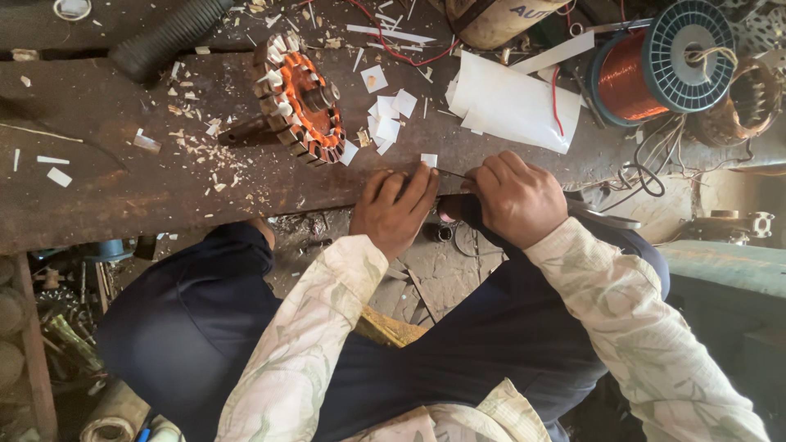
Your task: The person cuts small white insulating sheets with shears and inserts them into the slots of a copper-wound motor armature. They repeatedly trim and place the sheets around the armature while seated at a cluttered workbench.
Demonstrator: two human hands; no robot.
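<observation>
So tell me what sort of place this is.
Probably a motor-rewinding repair workshop: a wound stator lies on a worn bench, beside a spool of copper wire and cut white paper pieces.

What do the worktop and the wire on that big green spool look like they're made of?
Brown slab worktop: likely rusted steel, matte and pitted, though weathered wood is possible. Wire on the green ribbed spool: looks like enamelled copper, shiny orange-red, wound in fine tight turns. The flanges look like moulded plastic.
</observation>
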